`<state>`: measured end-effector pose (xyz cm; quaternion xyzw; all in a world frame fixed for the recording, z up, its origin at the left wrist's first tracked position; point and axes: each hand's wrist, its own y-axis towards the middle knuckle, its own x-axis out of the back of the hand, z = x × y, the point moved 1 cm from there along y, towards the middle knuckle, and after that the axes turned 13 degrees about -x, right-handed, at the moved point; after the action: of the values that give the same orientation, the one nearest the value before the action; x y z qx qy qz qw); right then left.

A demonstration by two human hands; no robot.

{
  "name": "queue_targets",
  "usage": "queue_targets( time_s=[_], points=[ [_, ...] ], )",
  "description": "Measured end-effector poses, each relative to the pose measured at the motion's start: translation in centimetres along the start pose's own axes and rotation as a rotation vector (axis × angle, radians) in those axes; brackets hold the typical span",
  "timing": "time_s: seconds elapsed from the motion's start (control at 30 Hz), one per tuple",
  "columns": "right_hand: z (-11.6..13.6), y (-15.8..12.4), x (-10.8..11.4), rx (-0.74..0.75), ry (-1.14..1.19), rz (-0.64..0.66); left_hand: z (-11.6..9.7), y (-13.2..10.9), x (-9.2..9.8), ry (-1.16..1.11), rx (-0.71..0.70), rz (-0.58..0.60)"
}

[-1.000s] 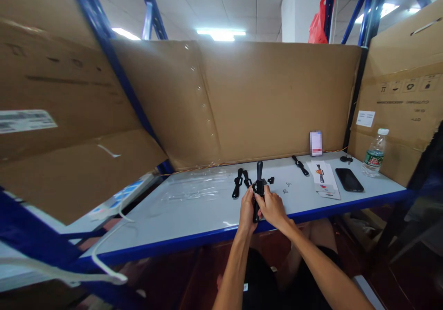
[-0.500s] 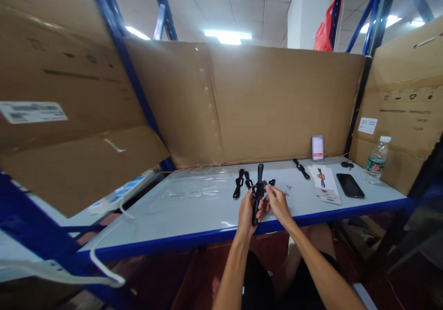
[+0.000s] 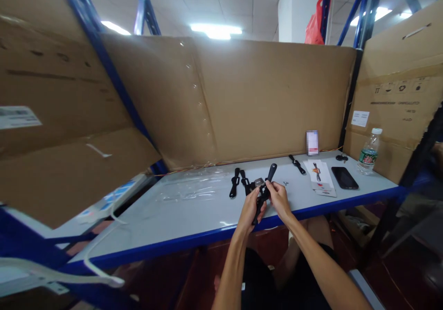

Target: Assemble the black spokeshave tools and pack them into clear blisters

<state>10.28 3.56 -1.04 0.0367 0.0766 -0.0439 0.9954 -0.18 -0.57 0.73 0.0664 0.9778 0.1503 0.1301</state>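
Note:
A black spokeshave (image 3: 272,172) is held slantwise between both hands above the front of the table, its upper handle leaning right. My left hand (image 3: 248,210) is closed around its lower part. The fingers of my right hand (image 3: 279,201) pinch the middle of the body, which they partly hide. A flat grey metal blade (image 3: 258,181) shows on the body's left side near my left thumb. Just beyond my hands, a black spokeshave body (image 3: 234,183) and a second one (image 3: 243,178) lie on the table. Small silver screws (image 3: 285,183) lie to the right.
Another spokeshave (image 3: 296,164) lies farther back on the table (image 3: 194,217). Printed leaflets (image 3: 321,178), a black phone (image 3: 344,177), a propped phone (image 3: 312,142), keys (image 3: 341,157) and a water bottle (image 3: 368,152) stand or lie right. Clear plastic bags (image 3: 190,187) lie left; cardboard (image 3: 263,98) walls the back.
The spokeshave has turned so its upper handle leans right. My right fingers have come onto its body, and the blade now shows on the left side. The camera view has shifted slightly.

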Motion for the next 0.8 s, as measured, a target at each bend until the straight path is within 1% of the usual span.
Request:
queue_targets(
  time_s=[0.1,0.23,0.33,0.53,0.67,0.8],
  points=[
    [-0.34,0.27,0.0,0.013,0.01,0.0,0.04,-0.05,0.0,0.032,-0.002,0.012],
    [-0.7,0.4,0.15,0.027,0.005,0.003,0.24,-0.07,0.0,0.069,-0.017,-0.014],
    [-0.86,0.48,0.25,0.033,-0.026,-0.002,0.41,-0.04,-0.06,0.068,-0.032,-0.03],
    [-1.09,0.69,0.26,0.037,-0.082,-0.023,0.43,0.07,-0.16,0.05,-0.019,-0.054],
    [-0.89,0.53,0.19,0.041,-0.05,-0.028,0.2,0.07,-0.22,0.03,-0.01,-0.038],
    [-0.24,0.08,0.15,0.001,0.028,0.03,0.12,0.09,-0.13,-0.054,-0.02,-0.056]
  ],
)
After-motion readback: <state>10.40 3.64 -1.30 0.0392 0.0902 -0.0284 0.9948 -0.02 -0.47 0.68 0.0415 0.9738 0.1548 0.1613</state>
